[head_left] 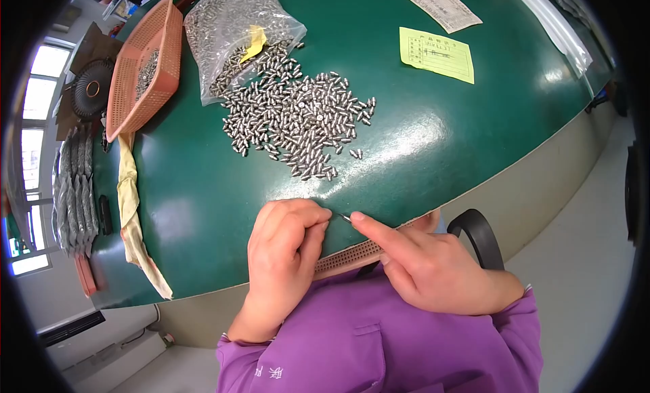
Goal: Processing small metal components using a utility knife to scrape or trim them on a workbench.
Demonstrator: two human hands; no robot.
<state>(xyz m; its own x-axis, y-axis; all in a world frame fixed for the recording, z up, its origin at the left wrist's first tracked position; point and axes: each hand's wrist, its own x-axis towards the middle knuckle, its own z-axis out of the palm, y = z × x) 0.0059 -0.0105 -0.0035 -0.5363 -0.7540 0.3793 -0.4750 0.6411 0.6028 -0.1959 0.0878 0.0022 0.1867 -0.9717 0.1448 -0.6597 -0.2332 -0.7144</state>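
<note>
My left hand [283, 247] is curled at the near edge of the green table [420, 142], fingertips pinching a small silver metal pin [346, 217]. My right hand [423, 261] lies beside it, index finger stretched out and touching the same pin's tip. Under both hands a tan perforated tray strip [349, 259] pokes out along the table edge. Farther up the table lies a loose pile of several small silver pins [298, 118], spilling from a clear plastic bag [233, 30] that holds more of them.
An orange plastic basket [145, 64] with metal parts stands at the far left, a cream cloth [132, 217] hanging below it. Yellow [437, 54] and white [440, 7] paper slips lie at the back right. Dark stacked discs [74, 183] sit left of the table. A black chair arm [477, 234] is at my right.
</note>
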